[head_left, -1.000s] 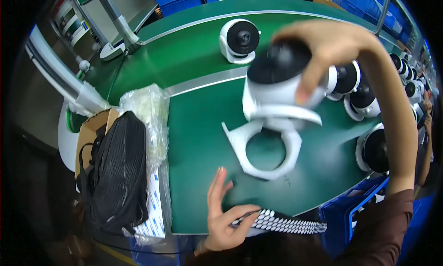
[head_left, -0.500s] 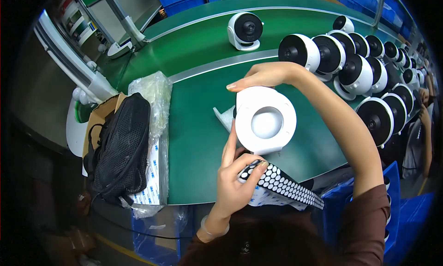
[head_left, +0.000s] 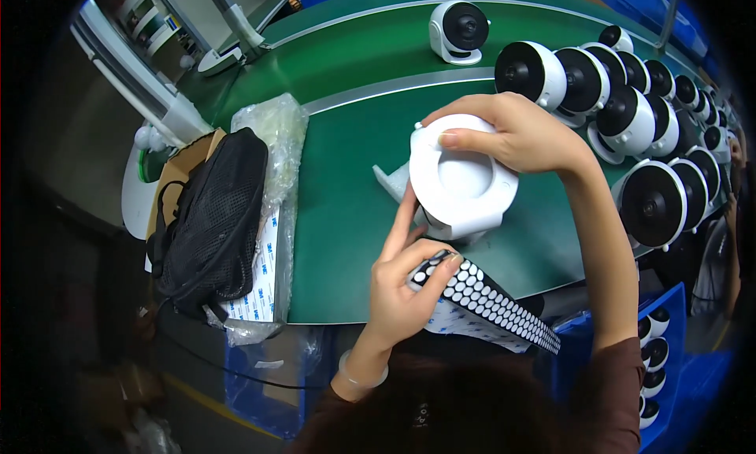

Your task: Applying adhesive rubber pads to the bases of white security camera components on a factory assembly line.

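My right hand (head_left: 535, 135) grips a white round-based camera (head_left: 437, 196), its underside turned up toward me and showing a round recess. The right thumb lies on the rim of that base. My left hand (head_left: 400, 296) pinches the end of a black sheet of round white stickers (head_left: 504, 306) between thumb and fingertips. Its index finger reaches up against the camera's side. Blue-printed white backing paper (head_left: 465, 325) hangs below the sheet. Behind the camera lies a piece of white foam-like material (head_left: 387, 183), partly hidden.
A finished-looking white and black camera (head_left: 461, 33) stands on the green belt (head_left: 354, 56). Several more cameras (head_left: 654, 202) crowd the right side. At the left, a black mesh bag (head_left: 216, 218) rests over a cardboard box (head_left: 179, 174) and clear plastic wrap (head_left: 276, 139). A blue bin (head_left: 669, 312) holds more cameras.
My right hand has shifted its hold, bringing the thumb onto the base's rim. The camera is tilted differently. My left hand still pinches the sticker sheet. The whole view has shifted slightly.
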